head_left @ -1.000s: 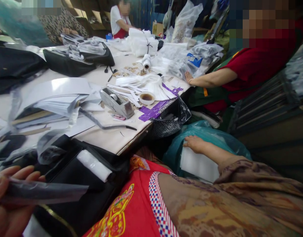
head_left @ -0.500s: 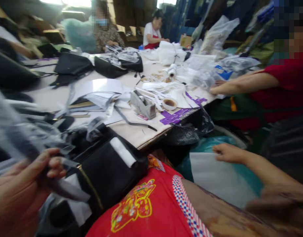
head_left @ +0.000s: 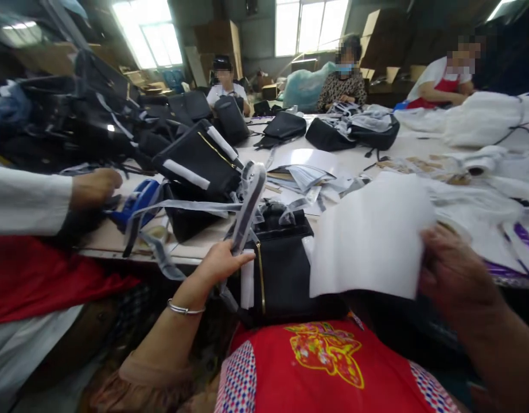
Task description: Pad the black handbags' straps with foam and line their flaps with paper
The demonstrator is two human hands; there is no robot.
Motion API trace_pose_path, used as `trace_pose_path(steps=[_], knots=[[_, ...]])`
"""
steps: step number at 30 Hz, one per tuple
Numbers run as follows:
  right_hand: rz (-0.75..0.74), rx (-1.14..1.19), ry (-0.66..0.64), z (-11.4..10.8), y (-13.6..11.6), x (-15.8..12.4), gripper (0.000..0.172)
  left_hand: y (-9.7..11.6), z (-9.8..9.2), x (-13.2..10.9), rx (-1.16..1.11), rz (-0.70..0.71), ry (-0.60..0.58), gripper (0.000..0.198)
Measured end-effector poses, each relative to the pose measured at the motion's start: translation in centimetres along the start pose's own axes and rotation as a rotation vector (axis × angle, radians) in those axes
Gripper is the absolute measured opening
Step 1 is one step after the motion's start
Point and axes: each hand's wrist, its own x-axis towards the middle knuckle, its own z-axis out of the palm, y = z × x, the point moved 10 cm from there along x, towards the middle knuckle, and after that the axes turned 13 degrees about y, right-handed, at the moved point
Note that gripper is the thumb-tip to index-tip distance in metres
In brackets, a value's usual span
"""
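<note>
My left hand [head_left: 219, 263], with a bracelet at its wrist, is closed on a bag strap [head_left: 249, 209] wrapped in clear plastic, which stands up above the fist. In my right hand [head_left: 451, 272] is a white sheet [head_left: 370, 235], gripped by its right edge and slightly curved. Right before me, against my red apron [head_left: 307, 367], a black bag [head_left: 286, 272] with a gold zipper and white wrapping strips rests at the table edge. The sheet hangs just right of the bag and hides part of its right side.
A co-worker's hand [head_left: 96, 186] is at the left by a blue tape dispenser [head_left: 139, 201]. Another black bag [head_left: 195, 158] leans behind mine. A stack of sheets [head_left: 303, 166] and white wrapping [head_left: 475, 123] lie on the table. Several people sit around it.
My view has swung left. My right hand has lifted the white sheet from low at my side to above the table edge beside the bag. My left hand still holds the strap.
</note>
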Motion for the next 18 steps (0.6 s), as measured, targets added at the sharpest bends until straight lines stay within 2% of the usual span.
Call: trace_pose_path(steps=[3,6,8,10,12,15,18], knots=[[0.072,0.146,-0.131,6.5,1.4,-1.2,0.024,-0.7,0.9,-0.7,-0.065,0.008,-0.041,0.049],[0.067,0.241,-0.195,9.3,0.4,-1.4,0.016,-0.9,0.7,-1.2,-0.18,-0.013,0.001,0.046],[0.048,0.239,-0.222,9.5,-0.2,-1.0,0.016,-1.0,0.7,-1.7,-0.248,-0.038,-0.008,0.039],[0.051,0.191,-0.254,8.9,0.5,-0.6,0.022,-1.2,0.9,-2.2,-0.271,-0.065,-0.046,0.035],[0.08,0.086,-0.289,7.9,2.6,-0.4,0.03,-1.5,0.8,-2.4,-0.243,-0.072,-0.041,0.034],[0.122,-0.113,-0.307,5.8,6.6,-0.8,0.032,-1.5,0.3,-2.6,-0.141,-0.043,0.017,0.039],[0.215,-0.188,-0.274,3.9,8.8,-1.8,0.032,-0.7,0.9,-2.9,-0.023,0.009,0.043,0.043]])
